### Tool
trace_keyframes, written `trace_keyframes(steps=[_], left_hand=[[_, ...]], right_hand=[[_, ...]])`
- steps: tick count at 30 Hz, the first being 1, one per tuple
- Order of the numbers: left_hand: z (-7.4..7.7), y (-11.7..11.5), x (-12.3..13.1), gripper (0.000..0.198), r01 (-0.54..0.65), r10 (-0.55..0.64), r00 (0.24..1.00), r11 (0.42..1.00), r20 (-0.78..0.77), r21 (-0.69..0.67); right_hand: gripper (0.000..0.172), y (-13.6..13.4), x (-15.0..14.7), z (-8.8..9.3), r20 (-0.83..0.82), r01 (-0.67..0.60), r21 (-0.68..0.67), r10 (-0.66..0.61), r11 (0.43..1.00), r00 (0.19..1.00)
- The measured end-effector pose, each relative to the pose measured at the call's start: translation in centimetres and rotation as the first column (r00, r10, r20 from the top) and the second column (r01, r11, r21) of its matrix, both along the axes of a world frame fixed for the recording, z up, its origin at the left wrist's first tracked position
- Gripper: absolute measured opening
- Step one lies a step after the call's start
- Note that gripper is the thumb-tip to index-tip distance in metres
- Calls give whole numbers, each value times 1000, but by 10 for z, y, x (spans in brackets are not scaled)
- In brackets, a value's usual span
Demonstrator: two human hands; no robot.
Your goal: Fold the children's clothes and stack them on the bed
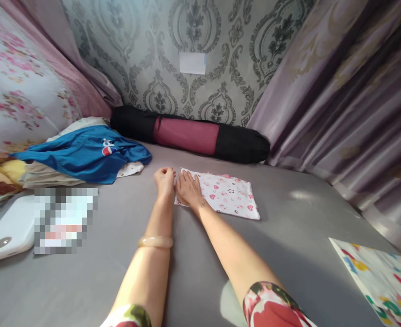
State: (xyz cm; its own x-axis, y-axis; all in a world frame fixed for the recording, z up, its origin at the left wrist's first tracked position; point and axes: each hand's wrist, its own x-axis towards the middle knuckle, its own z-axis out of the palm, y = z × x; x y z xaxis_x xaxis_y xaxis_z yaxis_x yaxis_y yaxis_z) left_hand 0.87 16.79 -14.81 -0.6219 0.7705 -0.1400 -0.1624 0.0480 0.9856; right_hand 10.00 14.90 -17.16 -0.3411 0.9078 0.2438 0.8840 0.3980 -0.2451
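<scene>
A small folded white cloth with pink hearts (227,195) lies flat on the grey bed sheet (289,236). My right hand (188,188) rests flat on the cloth's left end, fingers stretched out. My left hand (164,178) sits just beside the cloth's left edge, with its fingers curled under at the cloth's corner; what they pinch is hidden. A pale bangle (155,241) circles my left forearm.
A blue garment (84,154) lies on a heap of clothes at the left. A black and maroon roll bag (190,135) runs along the patterned wall. Curtains (357,113) hang at right. A colourful printed cloth (384,277) lies at the front right, a white device (9,231) at the left.
</scene>
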Motion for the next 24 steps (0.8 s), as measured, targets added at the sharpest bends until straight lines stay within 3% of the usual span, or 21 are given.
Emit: trace_keyframes(steps=[5,8,10,12,14,16,18,24], left_hand=[[0,2,12,19,51,-46,988,998,-147,29],[1,-1,25,22,193,-176,922,981,-345,15],[1,-6,34,23,304,-280,786,951,-551,-50],[-3,-11,42,25,387,-360,572,911,-737,-144],[-10,-15,48,30,437,-415,351,866,-839,-245],[-17,-18,52,32,443,-451,196,833,-871,-331],[-23,-19,54,35,423,-473,120,820,-873,-386],[-25,-18,53,36,406,-504,60,801,-862,-440]], right_hand=[[51,-14,26,13,-39,79,-18,-80,997,996],[52,-23,51,21,-3,145,-69,-146,987,989],[53,-26,68,23,32,187,-95,-185,978,982],[53,-29,81,22,62,213,-107,-207,971,976],[53,-31,89,18,83,220,-113,-211,969,974],[54,-32,93,13,90,216,-111,-206,970,974],[54,-33,95,9,90,212,-103,-203,972,975],[53,-31,94,2,62,203,-71,-199,977,978]])
